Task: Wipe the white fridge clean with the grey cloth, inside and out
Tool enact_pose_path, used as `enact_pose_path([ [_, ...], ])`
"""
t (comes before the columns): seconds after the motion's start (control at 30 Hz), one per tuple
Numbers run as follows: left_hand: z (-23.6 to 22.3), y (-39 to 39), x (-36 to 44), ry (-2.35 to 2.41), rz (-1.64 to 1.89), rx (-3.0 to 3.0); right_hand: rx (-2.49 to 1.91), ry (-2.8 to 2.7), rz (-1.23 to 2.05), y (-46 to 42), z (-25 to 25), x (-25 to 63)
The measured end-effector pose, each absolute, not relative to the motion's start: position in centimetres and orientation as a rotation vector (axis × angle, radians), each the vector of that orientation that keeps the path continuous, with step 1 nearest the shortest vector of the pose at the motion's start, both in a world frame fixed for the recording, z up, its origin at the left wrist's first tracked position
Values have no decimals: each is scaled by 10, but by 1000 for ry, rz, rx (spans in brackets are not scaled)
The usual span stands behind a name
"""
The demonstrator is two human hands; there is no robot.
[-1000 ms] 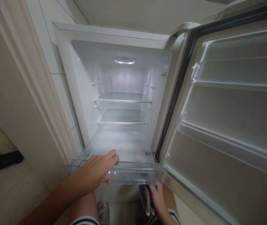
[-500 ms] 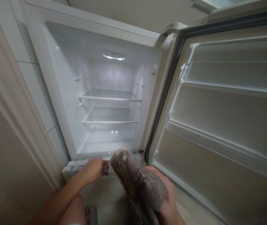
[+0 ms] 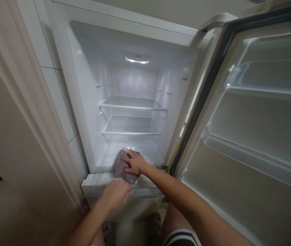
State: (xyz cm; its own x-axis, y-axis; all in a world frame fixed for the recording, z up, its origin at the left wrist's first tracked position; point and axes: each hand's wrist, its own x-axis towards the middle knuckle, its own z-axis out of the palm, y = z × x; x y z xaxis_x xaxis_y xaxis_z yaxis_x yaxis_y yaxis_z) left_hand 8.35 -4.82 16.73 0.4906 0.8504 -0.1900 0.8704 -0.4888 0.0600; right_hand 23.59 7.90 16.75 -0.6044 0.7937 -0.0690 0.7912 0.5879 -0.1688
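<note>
An open fridge (image 3: 78,102) stands in front of me, lit inside, with nothing on its shelves. My right hand (image 3: 134,162) lies flat with fingers spread on a grey speckled cloth (image 3: 122,166), pressing it onto the clear cover above the bottom drawer. My left hand (image 3: 116,194) grips the front edge of the clear plastic drawer (image 3: 94,186), fingers curled over its rim.
Two glass shelves (image 3: 132,102) sit above the drawer. The fridge door (image 3: 258,136) hangs open on the right with bare door racks. A beige wall and white tiles close off the left side. My knees and striped shorts (image 3: 181,237) show below.
The drawer has slid back into the fridge. My right hand has lifted the cloth from below the drawer and laid it inside on the bottom cover.
</note>
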Motion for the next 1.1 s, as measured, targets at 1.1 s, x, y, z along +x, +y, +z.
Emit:
enact_pose_path([
  [1.1,186,-53,91,1461,-234,2587,-723,-3082,977,84,171,205],
])
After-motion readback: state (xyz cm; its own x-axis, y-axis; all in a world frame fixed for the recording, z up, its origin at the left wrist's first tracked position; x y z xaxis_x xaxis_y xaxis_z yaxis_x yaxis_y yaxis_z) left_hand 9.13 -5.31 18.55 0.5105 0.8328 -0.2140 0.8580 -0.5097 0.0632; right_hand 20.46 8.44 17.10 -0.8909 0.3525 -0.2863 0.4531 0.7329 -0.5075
